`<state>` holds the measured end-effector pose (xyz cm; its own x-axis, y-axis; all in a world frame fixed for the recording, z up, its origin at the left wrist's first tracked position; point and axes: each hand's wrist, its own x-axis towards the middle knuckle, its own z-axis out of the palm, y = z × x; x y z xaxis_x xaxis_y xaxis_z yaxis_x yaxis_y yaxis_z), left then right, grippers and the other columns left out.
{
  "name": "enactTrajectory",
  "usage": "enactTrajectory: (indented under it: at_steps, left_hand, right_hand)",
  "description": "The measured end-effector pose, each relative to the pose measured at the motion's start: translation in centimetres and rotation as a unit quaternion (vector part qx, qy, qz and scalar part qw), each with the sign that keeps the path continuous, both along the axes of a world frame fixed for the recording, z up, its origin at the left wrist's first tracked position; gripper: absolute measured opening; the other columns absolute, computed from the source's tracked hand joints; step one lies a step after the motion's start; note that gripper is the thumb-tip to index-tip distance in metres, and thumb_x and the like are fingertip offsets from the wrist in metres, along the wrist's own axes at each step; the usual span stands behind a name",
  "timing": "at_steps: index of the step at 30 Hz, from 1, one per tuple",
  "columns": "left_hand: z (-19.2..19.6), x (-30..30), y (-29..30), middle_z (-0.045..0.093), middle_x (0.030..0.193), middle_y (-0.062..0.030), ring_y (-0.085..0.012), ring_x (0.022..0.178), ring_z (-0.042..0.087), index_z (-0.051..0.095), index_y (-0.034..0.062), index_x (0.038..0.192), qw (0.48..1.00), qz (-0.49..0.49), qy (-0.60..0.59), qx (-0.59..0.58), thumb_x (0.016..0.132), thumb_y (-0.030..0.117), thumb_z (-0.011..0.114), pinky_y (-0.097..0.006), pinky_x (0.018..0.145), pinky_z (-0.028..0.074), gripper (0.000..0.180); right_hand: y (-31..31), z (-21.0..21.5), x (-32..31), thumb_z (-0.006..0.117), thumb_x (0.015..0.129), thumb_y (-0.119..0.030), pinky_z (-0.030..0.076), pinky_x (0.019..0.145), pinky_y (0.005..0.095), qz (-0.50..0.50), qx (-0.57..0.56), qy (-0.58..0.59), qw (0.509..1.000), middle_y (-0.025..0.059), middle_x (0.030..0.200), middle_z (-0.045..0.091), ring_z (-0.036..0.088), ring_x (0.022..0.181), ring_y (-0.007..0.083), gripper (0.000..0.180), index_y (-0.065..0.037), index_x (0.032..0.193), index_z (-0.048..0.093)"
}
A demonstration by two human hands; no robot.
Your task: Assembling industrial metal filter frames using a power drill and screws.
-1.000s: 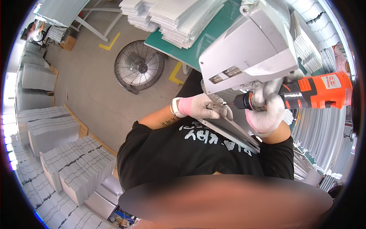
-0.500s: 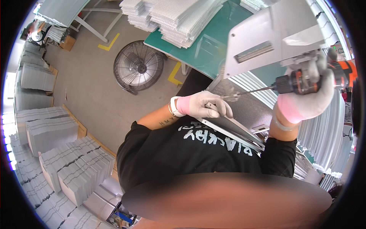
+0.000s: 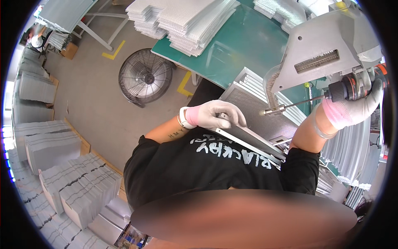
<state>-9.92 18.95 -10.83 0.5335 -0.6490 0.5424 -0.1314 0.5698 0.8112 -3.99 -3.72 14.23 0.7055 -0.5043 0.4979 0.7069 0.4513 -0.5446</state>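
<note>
Mesh filter panel (image 3: 257, 112), a grey framed sheet of fine metal mesh, lies tilted against my stomach with its far end resting on the green desk (image 3: 244, 41). My left hand (image 3: 213, 116), in a white and pink glove, has its grip closed over the panel's near left edge, fingers curled on the frame. My right hand (image 3: 352, 108), gloved the same way, is wrapped around an orange and black power drill (image 3: 356, 87), whose long thin bit (image 3: 298, 103) points left, its tip just above the panel's upper rim. Right above the drill hangs a grey metal housing (image 3: 323, 50) with a narrow slotted opening. More framed panels are stacked under and to the right of the one I hold. Piles of white mesh sheets (image 3: 186, 20) sit on the desk's far side, and a round floor fan (image 3: 145, 77) stands on the concrete floor (image 3: 87, 95) to my left, near stacks of grey panels (image 3: 62, 174).
</note>
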Motion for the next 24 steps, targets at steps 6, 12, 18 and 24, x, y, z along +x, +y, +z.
enactTrajectory:
  at_steps: [6,12,18,24]
  left_hand:
    - [1.8,1.1,-0.7,0.056,0.136,-0.0218,-0.0316,0.125,0.056,0.063,0.0036,0.123,0.991,-0.109,-0.025,0.067,0.094,0.026,0.069,-0.042,0.103,0.045,0.037]
    - [1.2,2.3,-1.6,0.056,0.135,-0.0241,-0.0333,0.124,0.057,0.067,0.0046,0.114,0.986,-0.140,-0.070,0.053,0.094,0.021,0.068,-0.042,0.102,0.046,0.025]
    - [1.6,1.6,-1.0,0.068,0.117,-0.0199,-0.0353,0.119,0.062,0.071,0.0011,0.101,0.992,-0.090,-0.042,0.080,0.094,0.015,0.067,-0.041,0.096,0.050,0.016]
    - [1.5,0.7,-1.1,0.070,0.109,-0.0177,-0.0379,0.123,0.060,0.071,-0.0023,0.102,0.995,-0.082,0.017,0.044,0.095,0.014,0.065,-0.044,0.098,0.050,0.018]
  right_hand:
    - [-2.0,-0.5,0.6,0.066,0.091,-0.020,0.057,0.079,0.0314,0.169,0.002,-0.037,0.985,-0.0042,0.066,0.049,0.054,0.062,0.0085,0.020,-0.001,0.095,0.059]
    - [-2.1,-0.5,0.9,0.065,0.090,-0.019,0.056,0.073,0.0298,0.103,-0.023,-0.045,0.993,-0.0056,0.059,0.044,0.049,0.053,0.0070,0.016,-0.005,0.088,0.059]
    - [0.4,-1.9,-1.3,0.062,0.092,-0.026,0.051,0.057,0.0238,0.320,-0.011,-0.030,0.947,-0.0068,0.061,0.049,0.049,0.051,0.0048,0.020,-0.007,0.089,0.057]
    - [4.0,-5.6,-2.8,0.050,0.099,-0.033,0.040,0.056,0.0240,0.229,-0.065,0.037,0.971,-0.0075,0.063,0.044,0.044,0.057,0.0051,0.036,0.000,0.113,0.056]
